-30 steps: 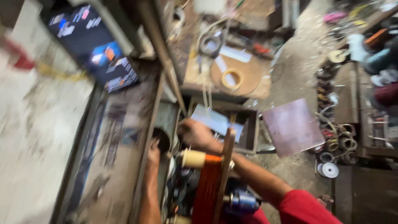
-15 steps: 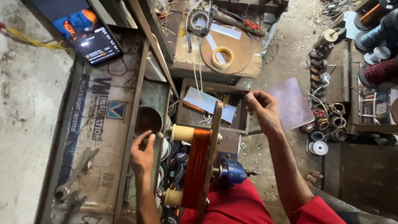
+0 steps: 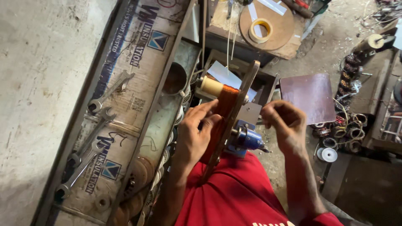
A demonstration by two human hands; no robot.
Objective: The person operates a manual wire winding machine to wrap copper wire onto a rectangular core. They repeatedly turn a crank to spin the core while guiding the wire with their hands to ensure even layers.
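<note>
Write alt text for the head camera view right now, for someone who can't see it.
Seen from above, a person's left hand rests its fingers on copper wire wound on a coil former beside a wooden disc, while the right hand is pinched shut near the blue winder body. Spanners lie on cardboard at left; a tape roll sits on a bench beyond.

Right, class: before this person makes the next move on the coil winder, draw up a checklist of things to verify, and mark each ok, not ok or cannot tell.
1. Left hand rests on the copper coil: ok.
2. Right hand is at the winder's metal plate, fingers pinched: ok; whether it grips a handle or wire: cannot tell.
3. Wooden disc stands on edge beside the coil: ok.
4. Cream former end shows past the windings: ok.
5. Wire feed taut to the coil: cannot tell.
6. Spanners lie apart on the cardboard, away from both hands: ok.
</note>
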